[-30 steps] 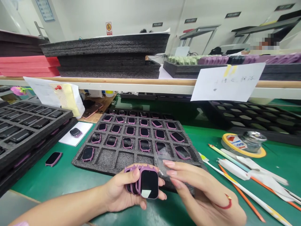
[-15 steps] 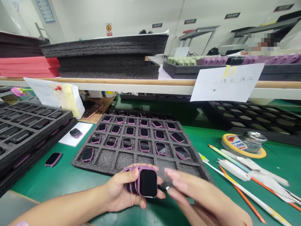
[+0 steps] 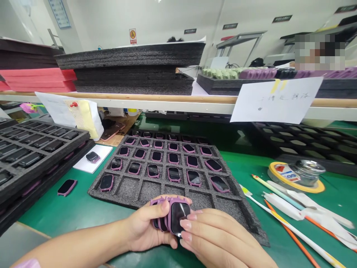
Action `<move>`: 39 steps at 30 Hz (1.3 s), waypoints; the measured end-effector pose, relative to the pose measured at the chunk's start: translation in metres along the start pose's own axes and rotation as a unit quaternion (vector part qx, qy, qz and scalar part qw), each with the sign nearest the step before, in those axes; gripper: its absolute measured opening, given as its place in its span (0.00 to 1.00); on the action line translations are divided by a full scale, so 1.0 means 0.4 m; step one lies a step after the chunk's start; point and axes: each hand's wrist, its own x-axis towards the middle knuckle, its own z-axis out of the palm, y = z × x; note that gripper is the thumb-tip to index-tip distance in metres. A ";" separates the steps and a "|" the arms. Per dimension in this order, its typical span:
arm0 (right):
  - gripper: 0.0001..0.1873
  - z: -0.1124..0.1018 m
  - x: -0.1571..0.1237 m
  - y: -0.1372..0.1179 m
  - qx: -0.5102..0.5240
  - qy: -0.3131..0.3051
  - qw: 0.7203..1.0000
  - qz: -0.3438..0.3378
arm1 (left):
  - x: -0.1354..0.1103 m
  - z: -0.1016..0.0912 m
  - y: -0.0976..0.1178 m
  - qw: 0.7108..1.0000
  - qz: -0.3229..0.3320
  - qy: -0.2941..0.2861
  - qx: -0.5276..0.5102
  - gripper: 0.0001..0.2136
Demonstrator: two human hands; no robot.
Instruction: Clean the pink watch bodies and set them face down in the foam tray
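Your left hand [image 3: 149, 227] is clenched around a stack of pink-framed smartwatch bodies [image 3: 167, 216], fingers curled over the top edge, holding them on edge above the near corner of the grey foam tray [image 3: 131, 190]. The fingertips [image 3: 185, 224] of your right hand [image 3: 217, 238] touch the black face of the outermost watch body [image 3: 180, 216]; your right thumb is hidden, so you cannot tell whether that hand is gripping it. A glare or clear film lies across that face; which one is hard to tell. Rows of similar watch bodies sit in the tray's compartments. Another lies loose on the green bench mat [image 3: 50, 212], and one rests on a white card [image 3: 93, 157] beside the black foam tray [image 3: 36, 149] at left. Labels: no brand is legible on any watch body. The white note [image 3: 276, 100] hanging from the shelf edge carries handwritten Chinese characters, too faint to read, under yellow tape. A red-and-yellow wall sign [image 3: 133, 36] is too small to read. A printed label on the yellow tape roll [image 3: 281, 182] shows red and blue marks, with a glass jar [image 3: 309, 173] standing on the roll.
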 end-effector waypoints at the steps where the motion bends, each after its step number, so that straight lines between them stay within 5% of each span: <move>1: 0.16 -0.001 0.007 0.005 -0.023 -0.001 1.000 -0.016 | 0.000 0.001 0.000 1.000 0.002 0.008 0.003 0.23; 4: 0.19 0.011 0.027 0.015 -0.078 0.044 0.996 -0.029 | 0.001 0.007 -0.003 0.999 0.019 0.033 0.016 0.22; 8: 0.35 0.049 0.032 0.009 -0.026 0.042 0.997 0.061 | 0.005 0.020 -0.008 0.996 0.043 0.047 0.061 0.20; 12: 0.28 0.068 0.030 0.001 0.023 0.013 0.994 0.103 | 0.006 0.030 -0.011 0.994 0.053 0.061 0.078 0.20; 21: 0.25 0.042 0.050 0.003 0.039 0.056 0.991 0.115 | -0.001 0.040 -0.003 0.995 0.031 0.089 -0.028 0.16; 27: 0.26 0.047 0.048 0.013 0.030 0.052 0.993 0.105 | -0.002 0.034 0.004 0.998 -0.006 0.060 0.025 0.27; 39: 0.26 0.050 0.043 0.014 0.007 0.039 0.997 0.070 | 0.001 0.011 0.006 0.998 -0.042 0.045 0.022 0.29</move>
